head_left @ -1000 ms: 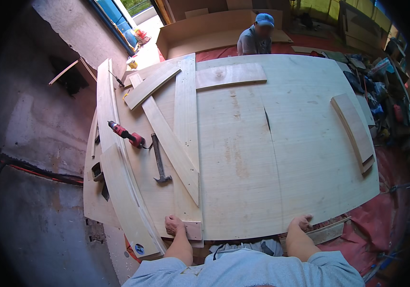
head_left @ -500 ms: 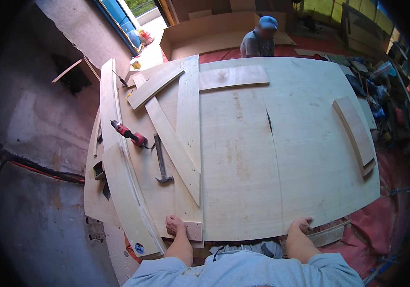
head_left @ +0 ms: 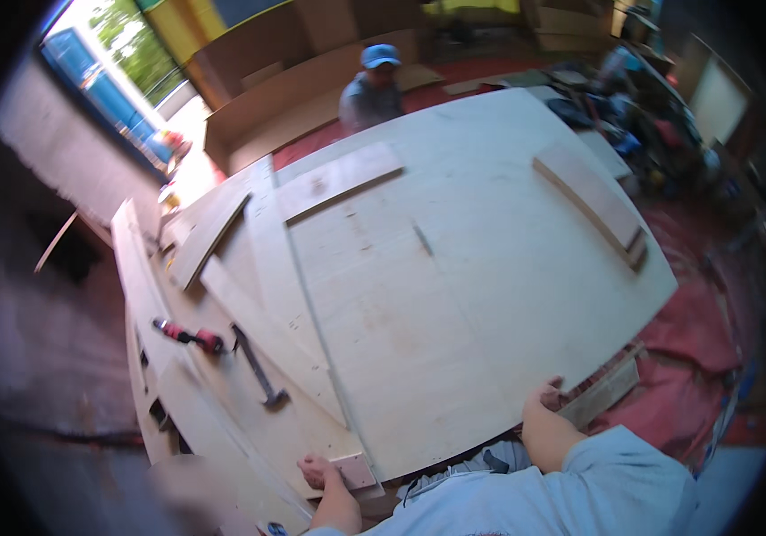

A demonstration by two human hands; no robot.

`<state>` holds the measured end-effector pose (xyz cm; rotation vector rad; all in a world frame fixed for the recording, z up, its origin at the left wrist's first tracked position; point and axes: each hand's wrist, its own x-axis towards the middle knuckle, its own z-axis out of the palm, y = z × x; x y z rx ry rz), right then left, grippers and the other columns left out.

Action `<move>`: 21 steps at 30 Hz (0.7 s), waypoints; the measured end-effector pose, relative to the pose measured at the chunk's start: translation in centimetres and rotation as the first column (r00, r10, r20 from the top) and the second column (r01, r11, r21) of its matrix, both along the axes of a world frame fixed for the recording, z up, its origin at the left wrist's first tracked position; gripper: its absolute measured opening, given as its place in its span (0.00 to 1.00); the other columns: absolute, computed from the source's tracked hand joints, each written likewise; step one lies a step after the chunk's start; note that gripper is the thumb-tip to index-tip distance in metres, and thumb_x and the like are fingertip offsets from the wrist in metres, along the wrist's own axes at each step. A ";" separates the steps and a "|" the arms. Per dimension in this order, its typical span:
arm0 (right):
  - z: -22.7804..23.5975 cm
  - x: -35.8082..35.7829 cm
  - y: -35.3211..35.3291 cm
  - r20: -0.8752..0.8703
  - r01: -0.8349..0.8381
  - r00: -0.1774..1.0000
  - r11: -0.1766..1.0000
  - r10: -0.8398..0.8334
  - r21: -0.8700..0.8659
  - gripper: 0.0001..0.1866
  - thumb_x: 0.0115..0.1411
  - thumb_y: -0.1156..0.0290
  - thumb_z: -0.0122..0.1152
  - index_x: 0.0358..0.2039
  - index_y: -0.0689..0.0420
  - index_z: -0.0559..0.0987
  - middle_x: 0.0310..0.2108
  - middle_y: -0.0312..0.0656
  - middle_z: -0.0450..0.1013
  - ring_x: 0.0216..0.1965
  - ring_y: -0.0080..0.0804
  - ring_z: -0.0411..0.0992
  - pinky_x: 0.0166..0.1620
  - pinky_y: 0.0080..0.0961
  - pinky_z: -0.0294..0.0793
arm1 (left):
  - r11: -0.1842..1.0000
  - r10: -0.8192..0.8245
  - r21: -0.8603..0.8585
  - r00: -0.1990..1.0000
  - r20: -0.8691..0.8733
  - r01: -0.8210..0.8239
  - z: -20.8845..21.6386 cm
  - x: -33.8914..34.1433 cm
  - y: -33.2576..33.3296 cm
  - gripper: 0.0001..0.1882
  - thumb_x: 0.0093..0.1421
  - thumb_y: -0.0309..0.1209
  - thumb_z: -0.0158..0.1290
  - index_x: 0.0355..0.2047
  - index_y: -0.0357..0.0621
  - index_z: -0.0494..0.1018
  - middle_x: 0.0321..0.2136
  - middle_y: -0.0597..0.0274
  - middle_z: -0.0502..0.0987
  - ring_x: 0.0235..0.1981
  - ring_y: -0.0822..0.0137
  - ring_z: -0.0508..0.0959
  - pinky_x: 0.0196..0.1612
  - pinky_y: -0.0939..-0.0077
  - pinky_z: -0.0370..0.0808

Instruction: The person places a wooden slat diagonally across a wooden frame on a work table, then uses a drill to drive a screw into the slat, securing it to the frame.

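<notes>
A large pale plywood panel spreads across the work surface in front of me. My left hand rests at its near left end with fingers curled, beside a small wooden block; what lies under the fingers is hidden. My right hand is bent round the panel's near edge, on the right. A long plank runs along the panel's left side, and a slanting board meets it. Left of these lie a claw hammer and a red cordless drill.
Short boards lie at the far edge and right side of the panel. Long strips line the left. Another person in a blue cap is beyond the far edge. Mixed clutter fills the far right, above red sheeting.
My view has swung to the right, so the panel and tools appear shifted left and tilted. Both hands keep to the near edge. The other person's head looks more raised.
</notes>
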<state>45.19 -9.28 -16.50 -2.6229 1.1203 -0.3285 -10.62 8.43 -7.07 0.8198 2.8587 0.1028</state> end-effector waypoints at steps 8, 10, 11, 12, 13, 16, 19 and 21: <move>5.6 -1.2 2.3 -0.116 -0.018 0.993 0.995 0.030 0.103 0.44 0.64 0.34 0.49 0.62 0.62 0.66 0.46 0.62 0.74 0.45 0.59 0.77 0.47 0.52 0.77 | 0.999 -0.010 -0.044 1.000 0.017 0.010 2.3 1.4 -0.1 0.18 0.68 0.43 0.40 0.46 0.51 0.76 0.40 0.48 0.84 0.43 0.44 0.83 0.47 0.49 0.76; 6.3 -1.5 2.6 -0.114 -0.026 0.993 0.994 0.039 0.111 0.44 0.64 0.34 0.48 0.62 0.63 0.66 0.49 0.63 0.73 0.50 0.60 0.75 0.51 0.54 0.76 | 0.999 -0.021 -0.043 1.000 0.023 0.022 1.6 0.8 0.0 0.18 0.67 0.43 0.40 0.46 0.51 0.77 0.40 0.47 0.84 0.44 0.44 0.83 0.47 0.50 0.76; 6.6 -1.8 2.7 -0.115 -0.026 0.993 0.994 0.039 0.111 0.44 0.64 0.34 0.48 0.62 0.63 0.66 0.50 0.63 0.72 0.51 0.60 0.74 0.52 0.54 0.75 | 0.999 -0.019 -0.040 1.000 0.025 0.020 1.6 0.5 -0.1 0.19 0.67 0.43 0.41 0.46 0.51 0.77 0.41 0.47 0.84 0.44 0.44 0.83 0.48 0.50 0.76; 7.0 -1.9 2.9 -0.130 -0.047 0.990 0.993 0.062 0.110 0.44 0.65 0.34 0.47 0.63 0.64 0.65 0.52 0.65 0.71 0.53 0.61 0.74 0.53 0.55 0.75 | 0.999 -0.028 -0.045 0.999 0.022 0.029 1.5 0.4 0.0 0.19 0.67 0.43 0.41 0.46 0.51 0.77 0.41 0.47 0.84 0.44 0.44 0.83 0.48 0.50 0.76; 7.2 -1.9 2.9 -0.145 -0.070 0.986 0.992 0.085 0.110 0.44 0.66 0.34 0.46 0.63 0.64 0.64 0.53 0.66 0.71 0.54 0.62 0.73 0.54 0.56 0.74 | 0.998 -0.023 -0.050 1.000 0.018 0.024 1.5 0.3 0.0 0.19 0.67 0.44 0.41 0.46 0.51 0.77 0.41 0.46 0.84 0.45 0.44 0.83 0.48 0.50 0.76; 6.6 -1.7 2.5 -0.126 -0.077 0.987 0.981 0.100 0.178 0.44 0.66 0.35 0.45 0.63 0.65 0.63 0.56 0.67 0.70 0.56 0.62 0.72 0.56 0.56 0.73 | 0.999 -0.030 -0.043 1.000 0.007 0.031 0.7 -0.1 0.0 0.19 0.66 0.44 0.41 0.46 0.50 0.77 0.41 0.45 0.84 0.45 0.43 0.83 0.49 0.50 0.76; 8.6 -2.2 3.4 -0.166 -0.075 0.980 0.973 0.112 0.217 0.44 0.66 0.35 0.44 0.63 0.66 0.62 0.56 0.66 0.70 0.58 0.61 0.71 0.56 0.56 0.73 | 0.999 -0.026 -0.040 1.000 0.007 0.026 0.4 -0.5 0.0 0.20 0.67 0.44 0.40 0.47 0.49 0.77 0.42 0.45 0.84 0.45 0.43 0.83 0.50 0.50 0.76; 8.1 -1.7 2.7 -0.201 -0.064 0.973 0.971 0.111 0.230 0.44 0.66 0.34 0.43 0.62 0.66 0.62 0.56 0.66 0.71 0.58 0.62 0.71 0.56 0.56 0.73 | 0.998 -0.033 -0.055 0.999 0.020 0.034 0.7 0.0 0.1 0.20 0.67 0.44 0.40 0.47 0.49 0.76 0.42 0.44 0.84 0.45 0.43 0.82 0.50 0.50 0.76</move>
